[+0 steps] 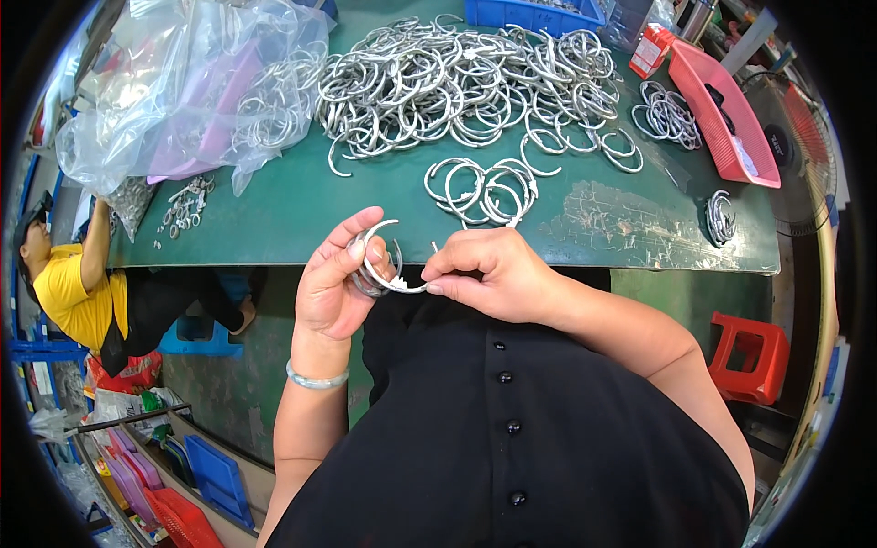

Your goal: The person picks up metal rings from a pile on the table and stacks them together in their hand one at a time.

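Note:
My left hand (331, 288) is closed around several silvery open metal bangles (413, 289), with thumb and fingers curled about them. A small pale piece sits on the lower curve of the front bangle. At that curve's right end, my right hand (501, 272) pinches with thumb and fingertips. Just beyond my hands, a small group of bangles (491, 194) lies overlapping on the green table (292, 215). Behind it spreads a large heap of the same bangles (429, 87).
Plastic bags (210, 82) cover a purple tray at the left, near small metal parts (187, 205). A pink basket (717, 119) and bangle bundles (720, 219) are at the right. A blue bin (539, 16) stands behind. A person in yellow (68, 283) is left; a red stool (749, 358) right.

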A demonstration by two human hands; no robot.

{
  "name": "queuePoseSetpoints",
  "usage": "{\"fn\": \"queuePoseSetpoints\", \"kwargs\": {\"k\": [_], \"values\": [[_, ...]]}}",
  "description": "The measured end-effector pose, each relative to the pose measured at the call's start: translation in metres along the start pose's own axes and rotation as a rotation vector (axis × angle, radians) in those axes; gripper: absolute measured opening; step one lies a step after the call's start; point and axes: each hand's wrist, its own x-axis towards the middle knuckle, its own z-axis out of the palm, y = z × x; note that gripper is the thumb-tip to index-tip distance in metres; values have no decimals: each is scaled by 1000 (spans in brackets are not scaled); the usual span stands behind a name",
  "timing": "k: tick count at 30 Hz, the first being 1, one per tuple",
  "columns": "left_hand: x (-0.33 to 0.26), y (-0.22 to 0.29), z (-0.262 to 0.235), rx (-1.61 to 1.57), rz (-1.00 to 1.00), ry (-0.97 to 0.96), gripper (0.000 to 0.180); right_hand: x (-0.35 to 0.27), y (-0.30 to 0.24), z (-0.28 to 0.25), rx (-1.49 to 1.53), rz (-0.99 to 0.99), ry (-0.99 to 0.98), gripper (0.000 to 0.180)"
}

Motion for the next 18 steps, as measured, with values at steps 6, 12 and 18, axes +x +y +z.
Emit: {"fn": "queuePoseSetpoints", "kwargs": {"k": [6, 12, 18], "values": [[1, -2, 1, 22, 24, 20, 38, 1, 4, 0, -24, -19, -4, 12], [-2, -5, 2, -34, 70, 185, 32, 24, 16, -37, -449, -63, 196, 11], [-6, -7, 3, -89, 42, 151, 29, 45, 34, -59, -880, -7, 11, 18]]}}
